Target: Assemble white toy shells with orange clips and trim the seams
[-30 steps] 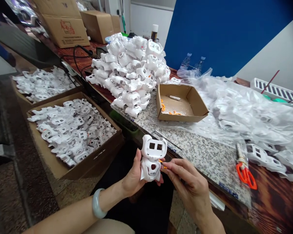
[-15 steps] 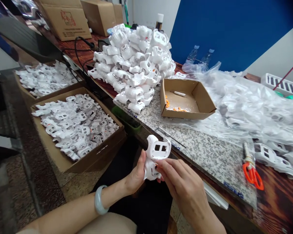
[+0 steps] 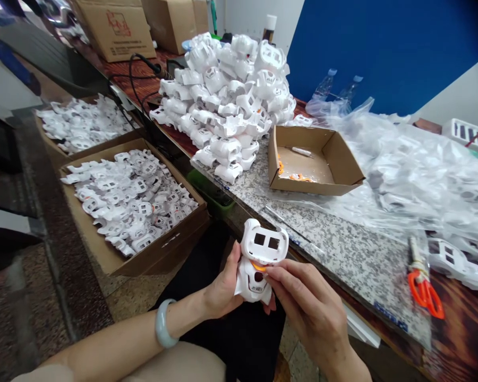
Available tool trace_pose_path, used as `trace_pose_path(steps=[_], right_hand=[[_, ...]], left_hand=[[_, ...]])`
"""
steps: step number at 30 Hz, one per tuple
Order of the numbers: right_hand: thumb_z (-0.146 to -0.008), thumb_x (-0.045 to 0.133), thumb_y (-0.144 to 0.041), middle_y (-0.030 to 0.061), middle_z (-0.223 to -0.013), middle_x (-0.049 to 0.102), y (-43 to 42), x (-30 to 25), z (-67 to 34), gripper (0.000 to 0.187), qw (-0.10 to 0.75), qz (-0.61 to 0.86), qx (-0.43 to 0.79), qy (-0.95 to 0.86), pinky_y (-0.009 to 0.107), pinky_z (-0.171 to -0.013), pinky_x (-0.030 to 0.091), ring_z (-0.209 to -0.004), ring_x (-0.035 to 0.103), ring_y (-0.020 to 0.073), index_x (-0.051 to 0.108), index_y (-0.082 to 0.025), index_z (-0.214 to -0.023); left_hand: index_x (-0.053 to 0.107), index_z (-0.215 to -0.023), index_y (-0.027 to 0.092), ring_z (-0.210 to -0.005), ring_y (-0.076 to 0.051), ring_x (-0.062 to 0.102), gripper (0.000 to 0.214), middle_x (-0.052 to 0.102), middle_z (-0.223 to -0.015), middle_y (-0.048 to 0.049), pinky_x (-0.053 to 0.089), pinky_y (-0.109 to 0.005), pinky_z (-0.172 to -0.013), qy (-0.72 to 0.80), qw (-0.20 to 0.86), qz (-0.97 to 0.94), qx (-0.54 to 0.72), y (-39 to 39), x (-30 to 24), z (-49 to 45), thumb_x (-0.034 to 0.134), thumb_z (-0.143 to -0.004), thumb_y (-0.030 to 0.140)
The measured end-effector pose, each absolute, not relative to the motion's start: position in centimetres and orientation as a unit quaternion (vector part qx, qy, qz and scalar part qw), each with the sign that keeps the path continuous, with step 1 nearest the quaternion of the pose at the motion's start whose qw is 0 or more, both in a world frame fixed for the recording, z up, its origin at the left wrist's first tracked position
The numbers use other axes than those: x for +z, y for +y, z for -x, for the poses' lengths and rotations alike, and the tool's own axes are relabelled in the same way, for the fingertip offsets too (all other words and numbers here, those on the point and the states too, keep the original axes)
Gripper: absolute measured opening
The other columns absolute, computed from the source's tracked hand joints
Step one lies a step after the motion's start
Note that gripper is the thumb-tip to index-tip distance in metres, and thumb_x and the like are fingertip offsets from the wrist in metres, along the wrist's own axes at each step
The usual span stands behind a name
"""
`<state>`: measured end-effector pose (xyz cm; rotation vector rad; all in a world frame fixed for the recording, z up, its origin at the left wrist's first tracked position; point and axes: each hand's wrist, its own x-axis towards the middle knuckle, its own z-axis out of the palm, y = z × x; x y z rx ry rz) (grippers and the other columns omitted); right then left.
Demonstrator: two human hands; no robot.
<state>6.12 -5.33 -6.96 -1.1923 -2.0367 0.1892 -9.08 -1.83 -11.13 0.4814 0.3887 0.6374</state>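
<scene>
My left hand point(image 3: 223, 286) is closed round a white plastic shell point(image 3: 253, 284), held over my lap by the table edge. Two square windows pierce its upper part, and a round hole and small dark print mark the lower part. Across the shell's narrow waist lies a small orange plastic piece point(image 3: 258, 266). The thumb and fingertips of my right hand point(image 3: 310, 297) pinch its right end against the shell; that end is hidden by the fingers.
A tall pile of white shells point(image 3: 231, 101) stands on the table beside an open cardboard tray point(image 3: 316, 187) holding orange pieces. Orange-handled scissors point(image 3: 424, 292) lie to the right, near bagged shells point(image 3: 434, 170). A carton of shells point(image 3: 171, 239) sits on the left.
The shell has turned more toward me, and the orange piece at its waist now shows. My right fingers have shifted slightly right. The whole view has swung a little left.
</scene>
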Motion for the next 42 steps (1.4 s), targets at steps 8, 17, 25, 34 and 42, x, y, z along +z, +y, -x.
trace_pose_path(steps=[8, 17, 25, 34, 42], right_hand=[[-0.082, 0.059, -0.006, 0.0074, -0.091, 0.064, -5.7, -6.9, -6.1, 0.035, 0.375, 0.477, 0.039, -0.794, 0.029, -0.061, 0.046, -0.074, 0.057, 0.0160, 0.057, -0.021, -0.115], [-0.082, 0.061, -0.010, 0.0077, -0.081, 0.065, -5.9, -6.5, -4.6, 0.018, 0.384, 0.492, -0.031, -0.781, 0.029, -0.061, 0.046, -0.068, 0.059, 0.0152, 0.060, -0.015, -0.099], [-0.081, 0.061, -0.007, 0.0113, -0.084, 0.065, -6.3, -6.9, -4.7, 0.021, 0.366, 0.470, -0.045, -0.802, 0.029, -0.061, 0.043, -0.071, 0.058, 0.0164, 0.062, -0.007, -0.102], [-0.082, 0.060, -0.011, 0.0104, -0.087, 0.063, -6.7, -6.8, -6.0, 0.031, 0.347, 0.431, -0.049, -0.831, 0.031, -0.062, 0.038, -0.073, 0.053, 0.0168, 0.060, -0.012, -0.114], [-0.084, 0.060, -0.016, 0.0075, -0.082, 0.064, -6.6, -6.7, -5.7, 0.025, 0.333, 0.460, -0.064, -0.820, 0.031, -0.062, 0.036, -0.072, 0.054, 0.0163, 0.063, -0.013, -0.108]], left_hand=[[0.063, -0.103, 0.006, -0.062, -0.019, 0.058, 0.086, 0.061, -0.069, -0.0096, 0.045, -0.029, -0.060, 0.185, 0.904, -0.246, 0.299, -2.1, -11.0, 9.1, 0.018, -0.079, 0.076], [0.063, -0.103, 0.007, -0.056, -0.015, 0.054, 0.082, 0.064, -0.071, -0.0100, 0.043, -0.026, -0.058, 0.185, 0.895, -0.264, 0.308, -2.0, -10.8, 9.0, 0.017, -0.083, 0.072], [0.059, -0.113, 0.008, -0.057, -0.016, 0.057, 0.083, 0.067, -0.076, -0.0112, 0.046, -0.028, -0.058, 0.187, 0.906, -0.245, 0.290, -2.1, -11.3, 9.2, 0.011, -0.085, 0.069], [0.059, -0.115, 0.008, -0.060, -0.017, 0.057, 0.088, 0.067, -0.079, -0.0124, 0.042, -0.026, -0.055, 0.155, 0.924, -0.241, 0.255, -2.1, -10.9, 9.5, 0.014, -0.081, 0.075], [0.063, -0.109, 0.010, -0.062, -0.015, 0.057, 0.081, 0.067, -0.088, -0.0126, 0.046, -0.025, -0.058, 0.178, 0.922, -0.232, 0.255, -2.1, -10.4, 9.5, 0.026, -0.079, 0.076]])
